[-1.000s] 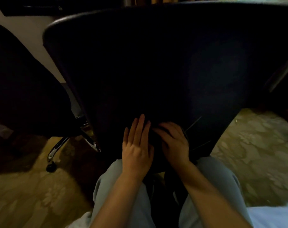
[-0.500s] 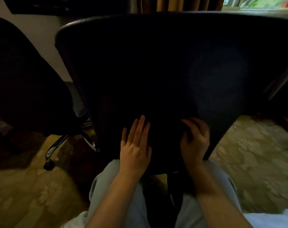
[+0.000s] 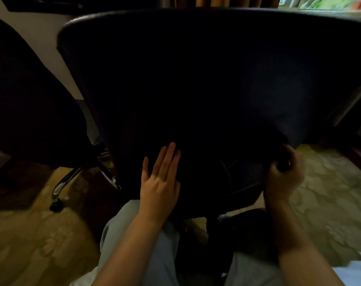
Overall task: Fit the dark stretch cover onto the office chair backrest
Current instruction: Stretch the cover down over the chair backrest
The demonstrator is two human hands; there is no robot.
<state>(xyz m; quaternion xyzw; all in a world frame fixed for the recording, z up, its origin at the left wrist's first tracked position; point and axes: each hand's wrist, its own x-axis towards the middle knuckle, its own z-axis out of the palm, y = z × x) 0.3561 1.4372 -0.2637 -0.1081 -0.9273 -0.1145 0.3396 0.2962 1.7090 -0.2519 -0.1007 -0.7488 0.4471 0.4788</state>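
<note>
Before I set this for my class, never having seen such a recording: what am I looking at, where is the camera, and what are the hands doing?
There is no machine here, just a person working with two bare hands. The wide-angle camera is worn on their head and looks forward and down, so you see their own arms and pale trousers. The big dark shape is the dark stretch cover over an office chair backrest. The left hand lies flat on the cover with its fingers straight. The right hand grips the cover's lower right edge. A second chair stands to the left on patterned carpet.
</note>
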